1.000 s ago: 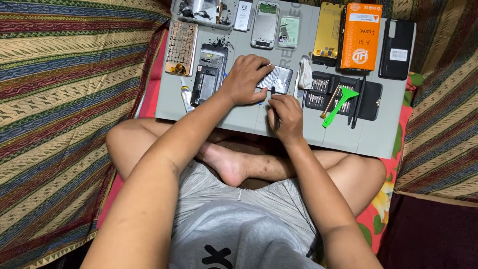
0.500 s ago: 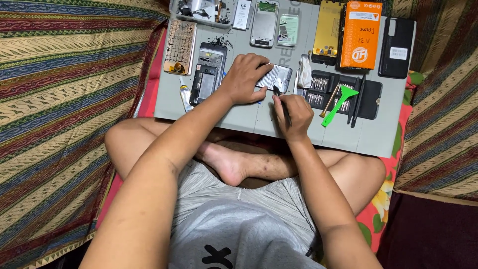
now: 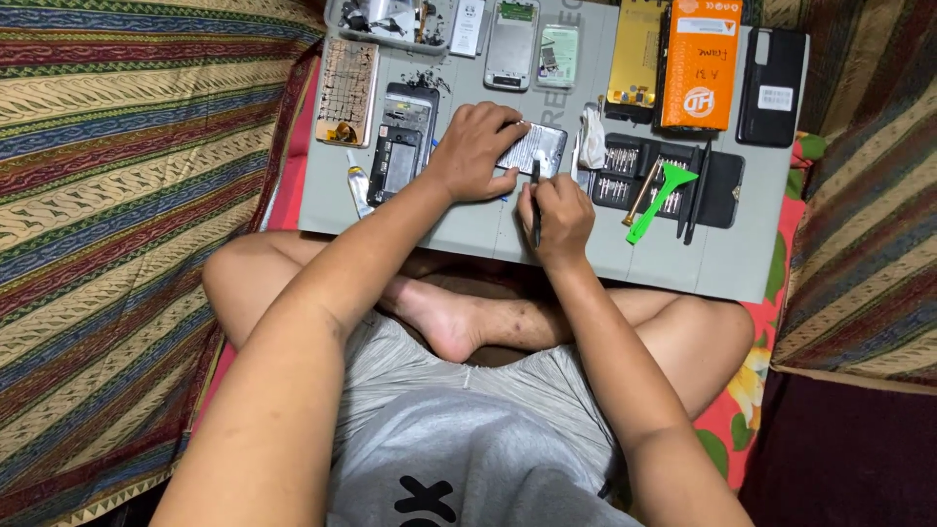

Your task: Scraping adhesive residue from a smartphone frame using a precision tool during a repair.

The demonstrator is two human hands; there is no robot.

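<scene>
A: What is the biggest thing in view?
B: A striped woven blanket [image 3: 117, 195], coarse in texture, spread under a seated person. Across the lap sits a flat grey board [image 3: 742, 263] serving as the counter.

A: And on that counter?
B: At the far edge, an orange rectangular box [image 3: 701, 63], a glossy black phone back cover [image 3: 773, 86] and a yellow battery-like slab [image 3: 634, 54]. Nearer, a black screwdriver kit case [image 3: 717, 190] lies open, holding rows of small metal bits [image 3: 621, 161], with a bright green plastic pry tool [image 3: 659, 200] across it. To the left lies an opened phone chassis [image 3: 400, 141], dark, its insides exposed, and a clear plastic tray [image 3: 386, 20] of loose small parts at the top.

A: The hands?
B: The left hand [image 3: 473, 151] presses flat on a small silver phone part [image 3: 532, 148] in the middle of the counter, fingers curled over its edge. The right hand [image 3: 554, 213], fingers pressed together, pinches a thin dark tool [image 3: 536, 200] upright, its tip at the part's lower edge.

A: Anything smaller?
B: A small white tube [image 3: 358, 183] beside the chassis.
</scene>
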